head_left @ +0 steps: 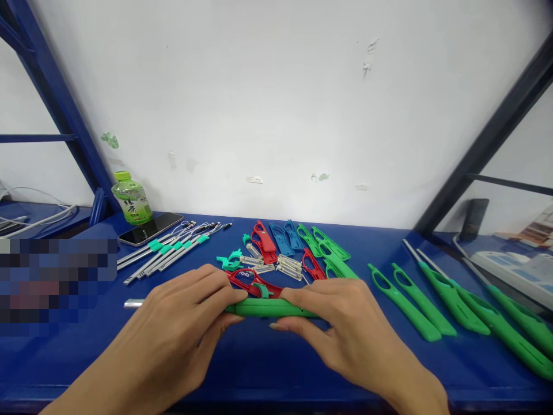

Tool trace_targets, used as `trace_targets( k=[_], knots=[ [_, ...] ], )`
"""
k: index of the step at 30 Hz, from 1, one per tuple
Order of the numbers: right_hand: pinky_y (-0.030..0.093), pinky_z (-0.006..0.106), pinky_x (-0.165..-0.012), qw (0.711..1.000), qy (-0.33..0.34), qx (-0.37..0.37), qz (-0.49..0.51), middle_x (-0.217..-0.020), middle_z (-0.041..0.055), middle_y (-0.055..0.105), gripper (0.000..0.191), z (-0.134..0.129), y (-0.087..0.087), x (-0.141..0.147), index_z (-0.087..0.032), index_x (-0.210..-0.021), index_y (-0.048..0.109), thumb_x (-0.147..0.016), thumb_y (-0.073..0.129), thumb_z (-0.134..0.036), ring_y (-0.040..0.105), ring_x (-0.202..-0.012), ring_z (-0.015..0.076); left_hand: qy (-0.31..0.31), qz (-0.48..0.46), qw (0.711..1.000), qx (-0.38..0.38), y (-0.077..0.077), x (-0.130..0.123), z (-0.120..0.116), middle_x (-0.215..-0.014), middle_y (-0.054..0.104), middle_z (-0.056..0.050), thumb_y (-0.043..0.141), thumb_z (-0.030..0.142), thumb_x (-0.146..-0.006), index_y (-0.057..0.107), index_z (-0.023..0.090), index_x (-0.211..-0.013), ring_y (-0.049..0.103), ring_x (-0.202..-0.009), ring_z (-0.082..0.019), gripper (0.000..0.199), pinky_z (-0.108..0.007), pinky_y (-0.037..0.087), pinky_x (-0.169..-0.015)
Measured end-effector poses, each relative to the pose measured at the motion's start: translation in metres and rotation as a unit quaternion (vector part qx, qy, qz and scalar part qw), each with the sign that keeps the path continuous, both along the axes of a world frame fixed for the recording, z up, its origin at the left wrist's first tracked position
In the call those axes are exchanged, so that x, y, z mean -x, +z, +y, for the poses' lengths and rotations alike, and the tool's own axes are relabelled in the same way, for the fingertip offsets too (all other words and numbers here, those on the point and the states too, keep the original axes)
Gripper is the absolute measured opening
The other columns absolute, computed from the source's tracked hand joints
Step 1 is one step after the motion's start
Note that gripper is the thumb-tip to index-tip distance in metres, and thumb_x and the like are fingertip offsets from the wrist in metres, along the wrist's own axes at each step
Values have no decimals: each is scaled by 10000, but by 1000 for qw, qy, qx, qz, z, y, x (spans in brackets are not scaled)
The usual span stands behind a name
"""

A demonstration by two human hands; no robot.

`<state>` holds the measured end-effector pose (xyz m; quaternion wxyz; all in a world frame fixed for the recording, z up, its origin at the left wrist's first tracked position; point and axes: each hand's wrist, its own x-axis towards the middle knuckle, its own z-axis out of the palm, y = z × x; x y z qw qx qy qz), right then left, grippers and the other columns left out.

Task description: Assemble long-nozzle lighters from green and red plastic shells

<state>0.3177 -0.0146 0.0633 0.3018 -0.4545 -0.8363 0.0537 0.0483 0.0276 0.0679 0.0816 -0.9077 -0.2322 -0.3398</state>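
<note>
Above the front of the blue table, a green long-necked lighter (268, 308) lies sideways between my two hands. My left hand (190, 314) is closed on its left part, thumb underneath and fingers on top. My right hand (341, 323) pinches the right part in the same way. A silver tube (133, 303) sticks out to the left past my left hand. At the lighter's upper edge shows a teal trigger piece (262, 290). Right behind it lies a red handle shell (248, 279), partly covered by my fingers.
Behind my hands lie clear fuel tanks (288, 266), blue shells (283, 237) and green shells (330, 243). Silver tubes with wires (173, 253), a phone (151, 228) and a bottle (132, 199) are at left. Green half shells (406, 302) and tubed lighters (453, 300) lie at right.
</note>
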Motion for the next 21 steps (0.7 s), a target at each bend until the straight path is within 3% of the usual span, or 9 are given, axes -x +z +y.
trace_targets(
  k=[5, 10, 14, 16, 19, 21],
  knots=[
    [367, 322, -627, 1000, -3, -5, -13, -752, -28, 759, 290, 1, 1, -1, -259, -1038, 824, -1112, 675, -496, 629, -631, 160, 11, 26, 999, 19, -3, -4, -1, -1051, 748, -38, 562, 208, -1140, 655, 220, -1219, 670, -942, -228, 122, -351, 558, -837],
    [414, 316, -663, 1000, 1, 5, -12, -809, -21, 803, 266, 2, 0, 2, -268, -1055, 826, -1105, 691, -492, 695, -690, 175, -13, -1, 1000, -25, -3, -6, 1, -924, 736, 6, 594, 97, -1106, 645, 213, -1111, 617, -809, -196, 127, -363, 488, -739],
    [463, 299, -693, 997, -7, 62, 36, -896, -53, 835, 256, -1, 5, 0, -333, -1116, 843, -1050, 754, -564, 731, -747, 169, -24, -3, 998, -50, 5, -5, 1, -881, 732, 32, 581, 111, -1130, 647, 210, -1147, 637, -790, -164, 120, -362, 464, -739],
    [486, 302, -707, 993, -30, 97, 55, -875, -55, 822, 322, -3, 9, -6, -357, -1152, 840, -1067, 692, -629, 739, -768, 180, -24, -4, 998, -58, 6, -3, 0, -903, 743, 32, 573, 125, -1144, 658, 201, -1201, 640, -818, -156, 127, -355, 472, -774],
    [494, 315, -706, 986, -54, 150, 47, -745, -46, 737, 489, -3, 13, -17, -313, -1025, 828, -1148, 489, -643, 695, -690, 173, -18, -10, 997, -75, 3, -2, 0, -982, 755, 6, 591, 111, -1135, 679, 189, -1252, 629, -905, -172, 166, -352, 486, -865],
    [490, 320, -723, 981, -65, 174, 48, -755, -52, 724, 496, -3, 14, -21, -297, -927, 795, -1137, 514, -647, 670, -683, 164, -3, -10, 997, -78, -2, -2, 1, -1026, 749, -20, 596, 106, -1128, 688, 186, -1263, 621, -941, -196, 182, -361, 493, -900]
  ],
)
